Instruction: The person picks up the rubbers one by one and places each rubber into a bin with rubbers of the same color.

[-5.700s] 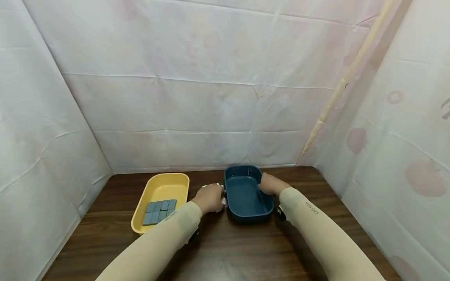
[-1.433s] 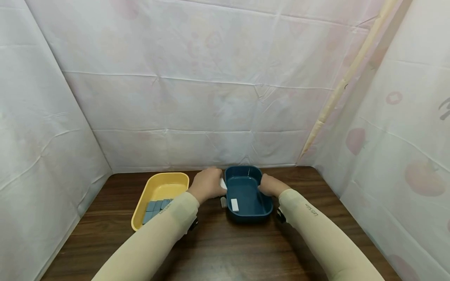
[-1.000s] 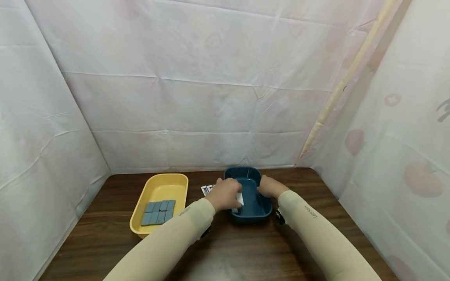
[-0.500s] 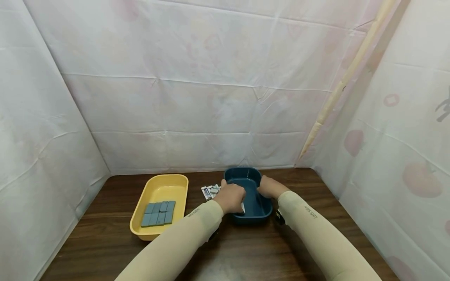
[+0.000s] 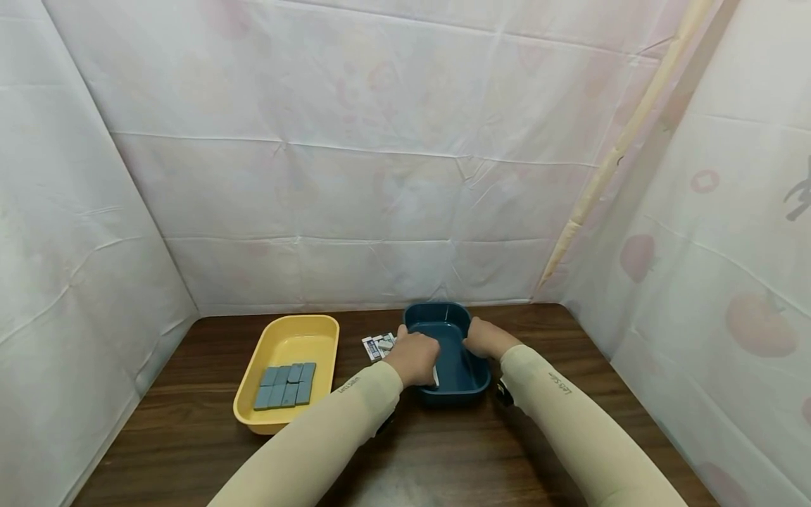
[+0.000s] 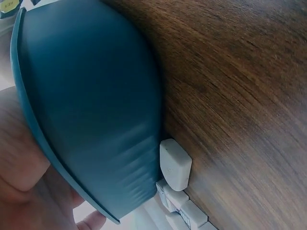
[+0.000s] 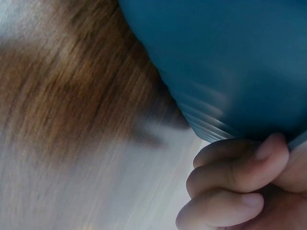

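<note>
My left hand (image 5: 415,358) reaches over the left side of the blue tray (image 5: 446,391), its fingers down inside. Beside those fingers shows the edge of a white eraser (image 5: 436,377), which the hand appears to pinch; the fingertips are mostly hidden. My right hand (image 5: 491,338) grips the tray's right rim, with fingers curled in the right wrist view. Several white erasers (image 5: 379,346), some with printed sleeves, lie on the table left of the tray. One bare white eraser (image 6: 175,164) lies against the tray's outer wall in the left wrist view.
A yellow tray (image 5: 243,405) stands at the left with several blue-grey rectangular blocks (image 5: 284,386) in two rows. The dark wooden table (image 5: 405,451) meets pale patterned sheets (image 5: 355,267) at the back and sides.
Left hand went from the erasers beside the blue tray, over its rim, and down inside. One eraser came to lie in the tray earlier. Right hand keeps its grip on the rim.
</note>
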`<state>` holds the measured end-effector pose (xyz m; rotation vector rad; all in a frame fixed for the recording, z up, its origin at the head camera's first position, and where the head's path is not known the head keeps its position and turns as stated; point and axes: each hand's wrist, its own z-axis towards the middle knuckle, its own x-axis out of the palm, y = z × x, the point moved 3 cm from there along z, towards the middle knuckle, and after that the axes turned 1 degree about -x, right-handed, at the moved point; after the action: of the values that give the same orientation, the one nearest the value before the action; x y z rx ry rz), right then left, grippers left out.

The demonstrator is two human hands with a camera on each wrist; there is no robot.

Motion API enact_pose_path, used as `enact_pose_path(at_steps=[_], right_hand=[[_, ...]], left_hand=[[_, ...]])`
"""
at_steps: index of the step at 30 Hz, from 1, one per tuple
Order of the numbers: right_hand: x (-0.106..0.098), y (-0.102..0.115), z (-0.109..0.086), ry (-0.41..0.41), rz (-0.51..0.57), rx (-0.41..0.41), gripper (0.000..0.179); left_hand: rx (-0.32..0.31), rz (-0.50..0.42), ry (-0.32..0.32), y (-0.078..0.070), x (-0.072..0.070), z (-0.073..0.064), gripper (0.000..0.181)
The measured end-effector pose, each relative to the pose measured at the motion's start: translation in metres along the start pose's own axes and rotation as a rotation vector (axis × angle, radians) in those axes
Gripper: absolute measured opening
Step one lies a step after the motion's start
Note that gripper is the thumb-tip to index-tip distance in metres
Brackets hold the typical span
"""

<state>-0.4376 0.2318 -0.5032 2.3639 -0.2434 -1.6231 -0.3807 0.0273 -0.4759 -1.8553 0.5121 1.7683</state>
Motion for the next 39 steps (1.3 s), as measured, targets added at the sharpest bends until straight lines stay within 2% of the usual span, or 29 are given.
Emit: enact_pose_path(at_steps=[1, 5, 15, 20, 25, 28, 33, 36, 39], right_hand=[[-0.004, 0.007, -0.009, 0.003, 0.010, 0.020, 0.076], [-0.007, 0.012, -0.017, -0.015, 0.008, 0.018, 0.074], [-0.005, 0.011, -0.017, -0.025, 0.001, 0.013, 0.075], [-0.005, 0.012, -0.015, -0.030, 0.011, 0.022, 0.074], [-0.005, 0.013, -0.014, -0.038, -0.008, 0.034, 0.073], [-0.005, 0.014, -0.014, -0.038, -0.024, 0.037, 0.074], [-0.004, 0.014, -0.014, -0.045, -0.016, 0.030, 0.073], [-0.004, 0.012, -0.014, -0.043, -0.023, 0.035, 0.074], [-0.004, 0.012, -0.014, -0.041, -0.019, 0.041, 0.074]], left_hand=[[-0.002, -0.003, 0.004, 0.001, 0.000, 0.001, 0.035], [-0.012, -0.015, 0.012, 0.002, 0.000, 0.001, 0.032], [-0.020, -0.015, 0.043, 0.001, -0.001, -0.001, 0.031], [-0.014, -0.101, 0.020, 0.007, -0.014, -0.005, 0.027], [-0.030, -0.093, -0.076, 0.026, -0.035, -0.007, 0.012], [-0.079, -0.096, -0.118, 0.040, -0.046, -0.011, 0.018], [-0.174, -0.159, -0.100, 0.066, -0.051, -0.021, 0.015], [-0.230, -0.172, -0.068, 0.081, -0.045, -0.024, 0.012], [-0.287, -0.178, -0.003, 0.095, -0.034, -0.026, 0.011]])
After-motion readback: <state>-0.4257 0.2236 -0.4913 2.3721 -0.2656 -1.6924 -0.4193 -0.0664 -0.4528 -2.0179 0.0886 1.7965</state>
